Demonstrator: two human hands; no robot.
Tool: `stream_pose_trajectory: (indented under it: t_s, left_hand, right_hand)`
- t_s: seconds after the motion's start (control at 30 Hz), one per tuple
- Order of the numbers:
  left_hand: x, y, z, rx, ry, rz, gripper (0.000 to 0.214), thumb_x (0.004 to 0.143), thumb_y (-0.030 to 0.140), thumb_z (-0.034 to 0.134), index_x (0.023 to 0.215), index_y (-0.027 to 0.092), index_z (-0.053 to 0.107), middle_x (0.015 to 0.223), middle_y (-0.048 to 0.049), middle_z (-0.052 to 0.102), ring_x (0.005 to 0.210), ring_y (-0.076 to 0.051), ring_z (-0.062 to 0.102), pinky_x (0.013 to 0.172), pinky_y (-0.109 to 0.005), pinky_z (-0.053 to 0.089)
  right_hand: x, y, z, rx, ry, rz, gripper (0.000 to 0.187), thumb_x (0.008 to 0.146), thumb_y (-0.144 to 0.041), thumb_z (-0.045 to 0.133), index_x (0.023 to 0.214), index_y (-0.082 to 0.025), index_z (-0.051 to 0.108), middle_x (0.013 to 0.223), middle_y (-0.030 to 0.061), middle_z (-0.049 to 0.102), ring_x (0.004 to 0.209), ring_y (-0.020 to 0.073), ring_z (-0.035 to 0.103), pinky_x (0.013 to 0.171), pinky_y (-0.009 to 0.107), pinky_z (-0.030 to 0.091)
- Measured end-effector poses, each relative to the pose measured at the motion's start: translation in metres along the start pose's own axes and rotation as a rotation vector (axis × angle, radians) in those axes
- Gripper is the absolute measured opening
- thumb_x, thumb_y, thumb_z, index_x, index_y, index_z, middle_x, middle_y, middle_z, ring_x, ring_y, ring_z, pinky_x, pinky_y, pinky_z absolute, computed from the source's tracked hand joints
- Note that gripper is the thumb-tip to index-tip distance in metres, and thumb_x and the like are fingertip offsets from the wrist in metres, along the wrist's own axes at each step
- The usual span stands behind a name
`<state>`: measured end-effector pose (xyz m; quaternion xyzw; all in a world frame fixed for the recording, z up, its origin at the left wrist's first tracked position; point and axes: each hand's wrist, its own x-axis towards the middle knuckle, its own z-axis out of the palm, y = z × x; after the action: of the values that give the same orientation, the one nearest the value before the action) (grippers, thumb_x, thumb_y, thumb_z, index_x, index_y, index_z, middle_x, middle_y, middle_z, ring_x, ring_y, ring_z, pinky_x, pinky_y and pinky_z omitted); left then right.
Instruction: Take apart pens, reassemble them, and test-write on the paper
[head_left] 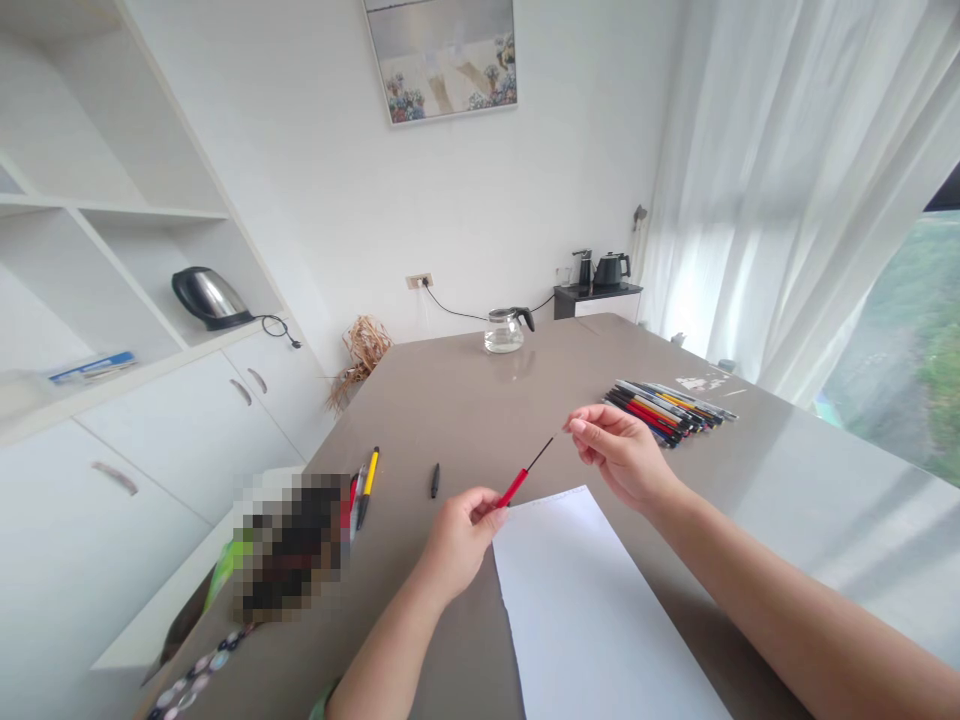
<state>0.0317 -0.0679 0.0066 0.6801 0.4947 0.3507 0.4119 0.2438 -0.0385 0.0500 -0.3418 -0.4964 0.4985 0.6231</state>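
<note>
My left hand [466, 540] is closed round the lower end of a red pen barrel [513, 488]. A thin dark refill [540, 454] sticks out of the barrel's upper end, towards my right hand. Thumb and forefinger of my right hand [616, 446] are pinched just beyond the refill's tip; what is between them, if anything, is too small to make out. Under and between both hands lies a white sheet of paper [592, 590] with faint writing along its far edge. A short black pen part [435, 481] rests on the table to the left of the sheet.
Many pens [664, 410] lie in a pile at the right on the table [450, 400]. White scraps [701, 382] are behind them. A yellow-and-black pen [369, 487] lies at the left, beside a pixelated dark object [296, 550]. A glass pot [504, 332] stands at the far edge.
</note>
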Motion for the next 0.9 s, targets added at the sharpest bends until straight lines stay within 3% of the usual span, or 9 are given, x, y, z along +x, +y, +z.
stream_pose_trajectory:
  t_s: [0.4,0.9]
  left_hand:
    - [0.000,-0.002,0.001,0.023,-0.018,-0.001,0.023,0.076,0.036,0.046,0.085,0.019,0.058,0.078,-0.0033,0.060,0.071,-0.015,0.053,0.066,-0.027,0.039]
    - [0.000,-0.002,0.001,0.034,-0.005,0.016,0.021,0.076,0.035,0.046,0.085,0.019,0.058,0.077,-0.0023,0.060,0.070,-0.015,0.052,0.064,-0.026,0.038]
  right_hand:
    - [-0.001,0.002,0.000,-0.006,-0.010,0.028,0.018,0.063,-0.029,0.065,0.072,-0.016,0.058,0.067,0.0005,0.057,0.049,0.0061,0.041,0.044,0.021,0.032]
    - [-0.006,0.019,0.004,-0.097,-0.109,0.131,0.020,0.065,-0.033,0.063,0.074,-0.016,0.059,0.062,-0.0014,0.052,0.046,0.0054,0.037,0.044,0.021,0.030]
